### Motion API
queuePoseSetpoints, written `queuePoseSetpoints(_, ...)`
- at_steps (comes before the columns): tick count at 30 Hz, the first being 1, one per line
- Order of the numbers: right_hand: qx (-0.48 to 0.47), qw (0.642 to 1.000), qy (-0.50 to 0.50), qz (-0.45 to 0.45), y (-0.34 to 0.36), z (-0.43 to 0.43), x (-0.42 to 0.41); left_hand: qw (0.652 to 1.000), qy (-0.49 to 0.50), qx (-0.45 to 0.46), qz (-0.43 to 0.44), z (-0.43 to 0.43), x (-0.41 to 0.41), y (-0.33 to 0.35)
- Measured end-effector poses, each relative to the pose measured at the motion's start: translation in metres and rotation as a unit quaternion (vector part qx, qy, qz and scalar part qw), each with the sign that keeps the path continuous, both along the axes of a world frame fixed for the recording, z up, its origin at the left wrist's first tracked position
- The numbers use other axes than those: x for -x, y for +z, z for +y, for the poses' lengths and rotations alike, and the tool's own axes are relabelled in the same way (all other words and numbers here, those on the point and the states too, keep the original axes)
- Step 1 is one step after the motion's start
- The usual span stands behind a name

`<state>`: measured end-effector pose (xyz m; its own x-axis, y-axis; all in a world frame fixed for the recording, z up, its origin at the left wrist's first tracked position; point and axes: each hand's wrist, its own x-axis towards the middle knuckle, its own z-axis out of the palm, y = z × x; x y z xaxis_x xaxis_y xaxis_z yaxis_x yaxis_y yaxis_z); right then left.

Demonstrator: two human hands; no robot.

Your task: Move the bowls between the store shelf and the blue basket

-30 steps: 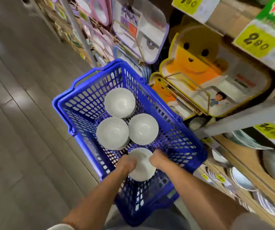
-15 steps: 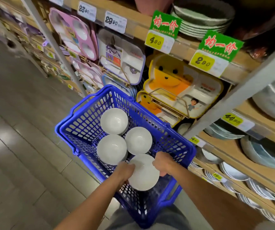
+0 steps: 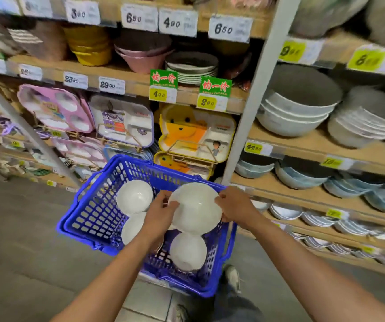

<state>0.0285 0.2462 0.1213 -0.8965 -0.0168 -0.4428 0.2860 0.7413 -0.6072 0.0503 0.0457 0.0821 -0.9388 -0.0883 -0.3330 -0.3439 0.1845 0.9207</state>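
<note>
Basket (image 3: pixel 87 219): blue, open lattice walls. Bowls in the basket (image 3: pixel 134 197): plain white. Held bowl (image 3: pixel 196 209): plain white. Shelf (image 3: pixel 303 145): tan boards, grey posts. Price tags (image 3: pixel 206 102): yellow with black digits, under green signs (image 3: pixel 215 86) with red characters. Trays: one pink (image 3: pixel 54 108), one yellow-orange with a face (image 3: pixel 187 129). Floor (image 3: pixel 19 252): grey.

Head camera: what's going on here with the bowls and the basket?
A person stands at a store shelf of crockery, holding one white bowl between the left hand and right hand, above the blue basket. Three more white bowls lie in the basket.
</note>
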Motion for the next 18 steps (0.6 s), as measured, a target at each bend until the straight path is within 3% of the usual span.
queuePoseSetpoints(6,0.163,0.973,-0.141,0.078,0.065,0.044,-0.035,0.977,-0.063,-0.205,0.006,0.044,-0.004,0.072)
queuePoseSetpoints(12,0.24,0.94,-0.214,0.117,0.105,0.12,-0.07,0.975,-0.103,-0.198,0.02,0.121,-0.015,0.123)
queuePoseSetpoints(18,0.38,0.872,-0.278,0.131,0.112,0.217,-0.12,0.971,-0.11,-0.209,-0.034,0.235,-0.037,0.15)
